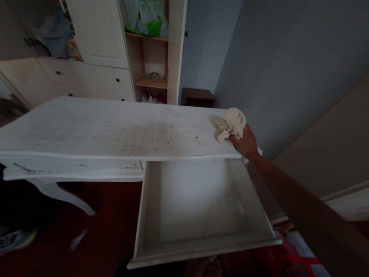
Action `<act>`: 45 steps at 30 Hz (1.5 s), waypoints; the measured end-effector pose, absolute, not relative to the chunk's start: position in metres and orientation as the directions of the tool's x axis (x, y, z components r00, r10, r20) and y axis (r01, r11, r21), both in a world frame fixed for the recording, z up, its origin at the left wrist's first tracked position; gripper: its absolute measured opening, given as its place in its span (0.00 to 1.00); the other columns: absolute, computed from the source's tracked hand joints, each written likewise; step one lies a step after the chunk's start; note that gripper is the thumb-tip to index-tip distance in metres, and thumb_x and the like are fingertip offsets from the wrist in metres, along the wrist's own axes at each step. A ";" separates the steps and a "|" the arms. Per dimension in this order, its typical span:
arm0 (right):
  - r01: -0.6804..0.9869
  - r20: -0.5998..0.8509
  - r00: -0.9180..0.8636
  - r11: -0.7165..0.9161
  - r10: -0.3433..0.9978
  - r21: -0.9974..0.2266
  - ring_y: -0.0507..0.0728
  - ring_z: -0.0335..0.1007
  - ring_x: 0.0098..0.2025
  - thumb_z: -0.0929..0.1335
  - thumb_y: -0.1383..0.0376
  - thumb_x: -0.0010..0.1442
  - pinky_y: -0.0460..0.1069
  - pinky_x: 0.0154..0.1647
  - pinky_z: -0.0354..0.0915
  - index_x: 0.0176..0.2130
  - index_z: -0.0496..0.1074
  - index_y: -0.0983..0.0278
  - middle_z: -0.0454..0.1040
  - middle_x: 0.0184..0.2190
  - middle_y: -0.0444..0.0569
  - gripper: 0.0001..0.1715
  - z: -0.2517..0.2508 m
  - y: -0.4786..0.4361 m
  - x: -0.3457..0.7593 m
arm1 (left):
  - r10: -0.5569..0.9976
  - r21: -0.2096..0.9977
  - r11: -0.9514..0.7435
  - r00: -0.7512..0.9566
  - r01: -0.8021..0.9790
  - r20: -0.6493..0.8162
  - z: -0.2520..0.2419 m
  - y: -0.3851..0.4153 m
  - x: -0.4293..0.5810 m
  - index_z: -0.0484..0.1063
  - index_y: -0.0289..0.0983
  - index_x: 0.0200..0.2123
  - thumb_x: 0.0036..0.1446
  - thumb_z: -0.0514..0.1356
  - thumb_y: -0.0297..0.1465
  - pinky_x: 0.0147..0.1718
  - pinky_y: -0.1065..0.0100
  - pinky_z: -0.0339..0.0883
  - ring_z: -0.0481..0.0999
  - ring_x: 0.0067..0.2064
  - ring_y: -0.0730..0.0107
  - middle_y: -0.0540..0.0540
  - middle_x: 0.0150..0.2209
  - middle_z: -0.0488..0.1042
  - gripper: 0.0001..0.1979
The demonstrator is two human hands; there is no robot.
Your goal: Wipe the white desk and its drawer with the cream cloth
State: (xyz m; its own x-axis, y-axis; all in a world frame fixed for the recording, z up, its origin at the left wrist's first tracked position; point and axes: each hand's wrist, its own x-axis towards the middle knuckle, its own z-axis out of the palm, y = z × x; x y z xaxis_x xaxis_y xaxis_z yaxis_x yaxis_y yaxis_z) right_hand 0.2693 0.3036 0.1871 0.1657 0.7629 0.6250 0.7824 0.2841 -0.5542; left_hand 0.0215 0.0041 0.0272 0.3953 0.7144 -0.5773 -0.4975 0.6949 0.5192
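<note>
My right hand (pixel 245 142) is closed around a crumpled cream cloth (pixel 232 123), which rests on the right end of a white desk top (pixel 98 119). Dark smudges mark the middle of that surface. Below the desk's front edge, a white drawer (pixel 196 197) is pulled far out, its inside bare. My left hand (pixel 207 271) is low in the shadow beneath the drawer front, with its fingers curled. Whether anything is in those fingers is too dark to make out.
A grey wall (pixel 312 45) runs close along the right. Behind the desk stands a white wardrobe (pixel 101 26) with open shelves holding plastic bags (pixel 150 9). Red and white bags (pixel 295 256) lie on the floor at lower right; a shoe (pixel 6 244) shows at left.
</note>
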 end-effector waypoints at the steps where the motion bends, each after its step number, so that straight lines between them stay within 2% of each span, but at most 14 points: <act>1: 0.780 0.623 0.180 0.276 0.761 -0.562 0.63 0.70 0.49 0.71 0.57 0.49 0.60 0.54 0.65 0.53 0.68 0.64 0.75 0.50 0.57 0.32 0.188 0.303 0.269 | 0.717 0.521 0.692 0.387 -0.500 -0.581 0.027 0.004 0.022 0.77 0.32 0.29 0.35 0.74 0.49 0.35 0.58 0.73 0.79 0.30 0.59 0.38 0.29 0.80 0.26; 5: 0.730 0.605 0.216 0.284 0.766 -0.621 0.62 0.73 0.46 0.73 0.56 0.47 0.59 0.51 0.67 0.52 0.70 0.65 0.77 0.48 0.56 0.34 0.190 0.298 0.268 | 0.733 0.552 0.667 0.311 -0.500 -0.605 0.021 0.005 0.025 0.77 0.32 0.27 0.27 0.74 0.53 0.35 0.54 0.73 0.78 0.29 0.57 0.37 0.27 0.79 0.31; 8: 0.677 0.603 0.237 0.316 0.762 -0.664 0.61 0.74 0.45 0.74 0.56 0.45 0.60 0.51 0.68 0.50 0.71 0.65 0.78 0.46 0.55 0.33 0.193 0.294 0.266 | 0.735 0.570 0.668 0.299 -0.479 -0.609 0.024 0.009 0.020 0.78 0.33 0.25 0.22 0.75 0.51 0.40 0.49 0.73 0.79 0.33 0.50 0.37 0.26 0.78 0.30; 12: 0.590 0.611 0.264 0.376 0.746 -0.714 0.62 0.74 0.46 0.74 0.56 0.44 0.60 0.52 0.68 0.48 0.73 0.66 0.78 0.46 0.56 0.32 0.194 0.287 0.261 | 0.719 0.570 0.694 0.383 -0.440 -0.580 0.034 0.013 0.010 0.79 0.38 0.26 0.29 0.76 0.45 0.45 0.45 0.71 0.79 0.41 0.41 0.38 0.28 0.79 0.22; 16: 0.515 0.545 0.333 0.337 0.769 -0.789 0.62 0.76 0.44 0.68 0.53 0.50 0.58 0.46 0.71 0.47 0.73 0.63 0.80 0.40 0.54 0.27 0.189 0.259 0.256 | 0.713 0.574 0.701 0.402 -0.423 -0.574 0.041 0.014 0.005 0.79 0.39 0.25 0.31 0.75 0.44 0.45 0.44 0.70 0.79 0.43 0.38 0.38 0.29 0.79 0.18; 19: 0.549 0.474 0.218 0.294 0.853 -0.782 0.62 0.77 0.40 0.64 0.51 0.53 0.56 0.41 0.73 0.46 0.73 0.59 0.80 0.36 0.50 0.24 0.186 0.214 0.250 | 0.709 0.574 0.705 0.415 -0.415 -0.571 0.041 0.013 0.004 0.80 0.39 0.26 0.32 0.75 0.43 0.46 0.44 0.70 0.79 0.43 0.39 0.38 0.30 0.79 0.19; 22: 0.731 0.254 -0.070 0.223 0.965 -0.645 0.62 0.77 0.34 0.67 0.55 0.51 0.55 0.34 0.73 0.45 0.73 0.58 0.80 0.34 0.49 0.21 0.188 0.162 0.239 | 0.705 0.574 0.709 0.425 -0.409 -0.568 0.039 0.014 0.004 0.80 0.39 0.26 0.32 0.75 0.44 0.46 0.45 0.71 0.79 0.42 0.41 0.39 0.29 0.79 0.19; 24: 0.870 0.102 -0.201 0.226 0.974 -0.438 0.63 0.77 0.38 0.69 0.60 0.50 0.55 0.39 0.72 0.48 0.71 0.57 0.80 0.40 0.49 0.23 0.190 0.136 0.229 | 0.703 0.575 0.711 0.431 -0.404 -0.566 0.037 0.014 0.004 0.80 0.39 0.26 0.31 0.75 0.45 0.45 0.46 0.71 0.79 0.40 0.43 0.40 0.28 0.80 0.20; 26: 0.964 0.019 -0.209 0.209 0.978 -0.163 0.65 0.75 0.44 0.69 0.61 0.52 0.56 0.44 0.71 0.50 0.70 0.59 0.78 0.44 0.53 0.25 0.189 0.123 0.220 | 0.701 0.578 0.713 0.435 -0.397 -0.565 0.034 0.015 0.004 0.80 0.39 0.25 0.30 0.75 0.46 0.44 0.47 0.72 0.80 0.37 0.46 0.40 0.28 0.80 0.21; 28: 0.990 -0.014 -0.116 0.117 0.993 0.075 0.68 0.75 0.45 0.68 0.60 0.55 0.57 0.42 0.70 0.51 0.68 0.62 0.76 0.45 0.58 0.23 0.186 0.122 0.211 | 0.700 0.582 0.713 0.437 -0.391 -0.565 0.031 0.015 0.004 0.81 0.38 0.25 0.31 0.75 0.47 0.43 0.50 0.73 0.80 0.35 0.49 0.40 0.28 0.80 0.21; 30: 0.979 -0.011 0.012 -0.010 1.000 0.204 0.68 0.76 0.43 0.65 0.58 0.60 0.56 0.37 0.70 0.52 0.67 0.64 0.74 0.46 0.60 0.22 0.182 0.131 0.204 | 0.702 0.585 0.711 0.436 -0.389 -0.563 0.029 0.014 0.006 0.81 0.38 0.25 0.31 0.75 0.47 0.41 0.52 0.74 0.79 0.32 0.52 0.40 0.29 0.80 0.21; 35: 0.973 -0.025 0.128 -0.121 0.991 0.197 0.67 0.77 0.42 0.62 0.55 0.63 0.56 0.38 0.69 0.56 0.61 0.66 0.72 0.51 0.63 0.26 0.173 0.161 0.180 | 0.739 0.609 0.674 0.399 -0.418 -0.543 0.023 0.010 0.013 0.79 0.36 0.25 0.34 0.74 0.47 0.39 0.57 0.74 0.79 0.31 0.57 0.41 0.28 0.79 0.21; 39: 0.967 -0.080 0.221 -0.208 0.972 0.149 0.70 0.72 0.50 0.63 0.50 0.62 0.58 0.45 0.68 0.57 0.61 0.70 0.69 0.54 0.66 0.33 0.165 0.180 0.165 | 0.777 0.647 0.629 0.369 -0.431 -0.510 0.018 0.009 0.019 0.79 0.36 0.26 0.36 0.72 0.48 0.37 0.59 0.73 0.78 0.31 0.58 0.42 0.28 0.79 0.22; 45: 0.952 -0.054 0.286 -0.278 0.957 0.128 0.69 0.71 0.52 0.62 0.49 0.63 0.58 0.46 0.67 0.54 0.64 0.69 0.73 0.48 0.66 0.31 0.156 0.193 0.167 | 0.769 0.704 0.632 0.370 -0.324 -0.521 0.015 0.010 0.022 0.80 0.36 0.28 0.37 0.69 0.51 0.37 0.59 0.71 0.78 0.36 0.55 0.41 0.31 0.80 0.24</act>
